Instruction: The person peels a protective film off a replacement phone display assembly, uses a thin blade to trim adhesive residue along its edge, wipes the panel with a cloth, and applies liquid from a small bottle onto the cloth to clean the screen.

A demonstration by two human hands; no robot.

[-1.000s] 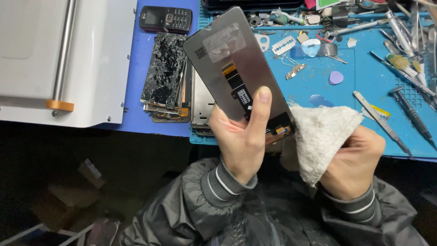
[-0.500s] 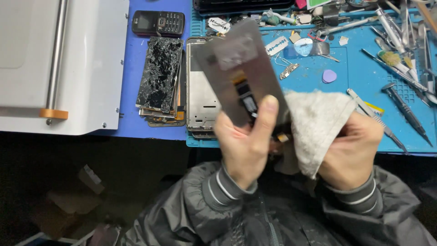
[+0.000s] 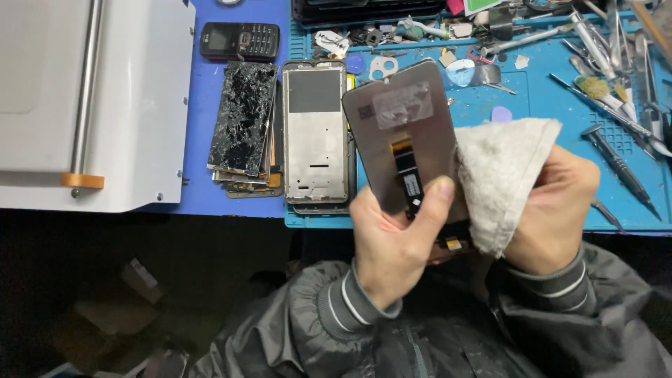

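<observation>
Display panel [image 3: 406, 140] is held back-side up above the mat's near edge, long axis running up and away, tilted slightly left. Left hand [image 3: 395, 241] clamps its lower end, thumb pressed on the flex cable. Right hand [image 3: 553, 210] is just right of it, fingers closed around a white cloth [image 3: 500, 175] that touches the panel's right edge. Blue work mat [image 3: 532, 105] below.

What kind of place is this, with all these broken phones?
Probably a phone repair bench. A stack of cracked screens lies beside a bare phone frame, small tools are spread over a blue mat, and the left hand holds a screen panel.
</observation>
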